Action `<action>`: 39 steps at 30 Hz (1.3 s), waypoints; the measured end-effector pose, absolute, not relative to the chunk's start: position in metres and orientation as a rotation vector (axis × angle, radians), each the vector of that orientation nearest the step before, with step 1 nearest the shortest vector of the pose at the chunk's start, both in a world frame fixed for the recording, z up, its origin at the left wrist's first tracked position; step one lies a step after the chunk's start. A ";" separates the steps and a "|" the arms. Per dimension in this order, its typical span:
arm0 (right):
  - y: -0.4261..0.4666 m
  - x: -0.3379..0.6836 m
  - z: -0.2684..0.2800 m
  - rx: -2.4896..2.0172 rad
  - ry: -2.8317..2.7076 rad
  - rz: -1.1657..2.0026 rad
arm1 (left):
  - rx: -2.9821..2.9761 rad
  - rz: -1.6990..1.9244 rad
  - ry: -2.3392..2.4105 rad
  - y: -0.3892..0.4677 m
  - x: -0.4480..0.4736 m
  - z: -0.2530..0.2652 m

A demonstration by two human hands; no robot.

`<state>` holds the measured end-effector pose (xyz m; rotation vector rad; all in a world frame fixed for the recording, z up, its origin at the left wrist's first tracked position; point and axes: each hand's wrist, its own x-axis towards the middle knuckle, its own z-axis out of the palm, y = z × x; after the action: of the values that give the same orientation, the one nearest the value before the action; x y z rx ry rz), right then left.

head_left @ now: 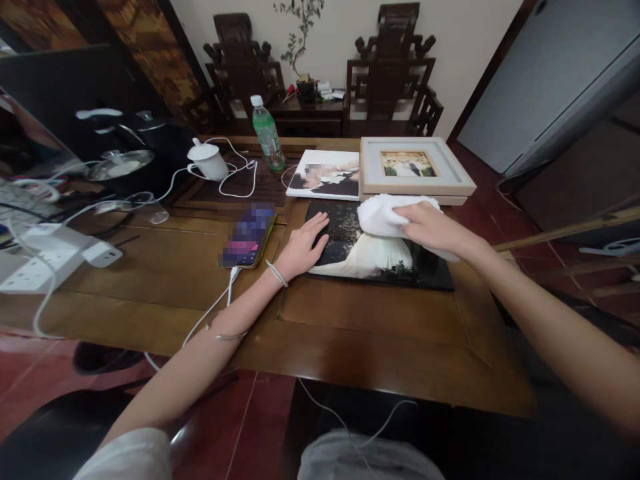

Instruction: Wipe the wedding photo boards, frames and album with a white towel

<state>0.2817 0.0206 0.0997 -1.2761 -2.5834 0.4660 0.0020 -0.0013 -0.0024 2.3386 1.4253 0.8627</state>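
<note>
A dark photo panel [345, 248] showing a white gown lies flat on the wooden table. My left hand [303, 248] rests on its left edge with the fingers stretched out. Bunched in my right hand [425, 223] is a white cloth [381, 215], pressed against the upper right part of the panel and hiding some of its picture. Just behind the panel lies a white-edged photo print [323, 175]. Beside that print sit stacked pale wooden picture frames [411, 165], the top one holding a small photo. A phone [250, 235] with a charging cable lies left of my left hand.
A green-labelled bottle [269, 133] and a lidded white cup [207, 160] stand at the back of the table [350, 333]. Further left are a dark pot [123, 170], a clear cup [150, 208] on its side, and a white power strip [37, 257] with trailing cables.
</note>
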 end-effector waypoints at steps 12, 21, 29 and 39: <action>0.005 0.260 0.091 -1.391 -2.538 0.350 | 2.331 0.851 1.426 -0.002 0.002 -0.002; -0.122 0.264 0.077 -1.192 -2.717 0.397 | 2.340 0.852 1.438 -0.002 0.003 -0.002; -0.060 0.238 0.093 -1.387 -2.696 0.403 | 2.351 0.848 1.432 0.000 0.002 -0.002; 0.049 0.213 0.101 -1.443 -2.582 0.332 | 2.338 0.854 1.411 0.000 0.002 -0.003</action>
<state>0.2127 0.0493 0.1012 -1.4434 -2.5816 0.3320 0.0017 -0.0003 -0.0034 2.3381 1.4114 0.8538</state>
